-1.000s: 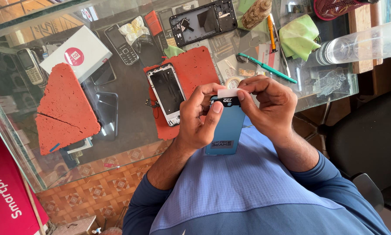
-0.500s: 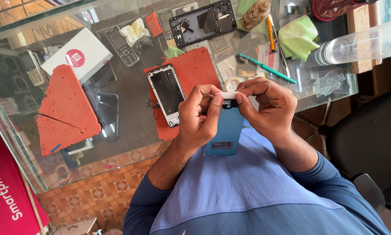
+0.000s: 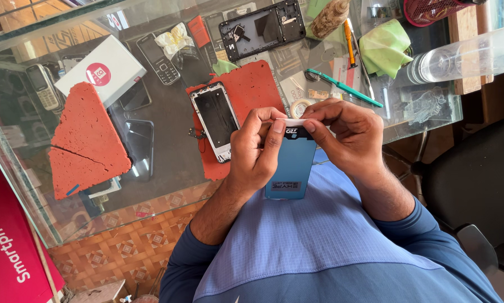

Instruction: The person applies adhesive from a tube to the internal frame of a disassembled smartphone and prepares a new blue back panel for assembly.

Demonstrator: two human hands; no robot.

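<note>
Both hands, left hand (image 3: 257, 148) and right hand (image 3: 347, 134), pinch the white tab (image 3: 295, 122) atop the blue packet (image 3: 290, 165) with closed fingers, so peeling goes best slowly, evenly, with the packet steadied above the desk (image 3: 168, 163).

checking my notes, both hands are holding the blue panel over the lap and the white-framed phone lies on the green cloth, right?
Not quite. The head view shows the white-framed phone lying on a red mat, not on the green cloth, which sits apart further along the glass table. The rest holds: the left hand and right hand both hold the blue panel.
</note>
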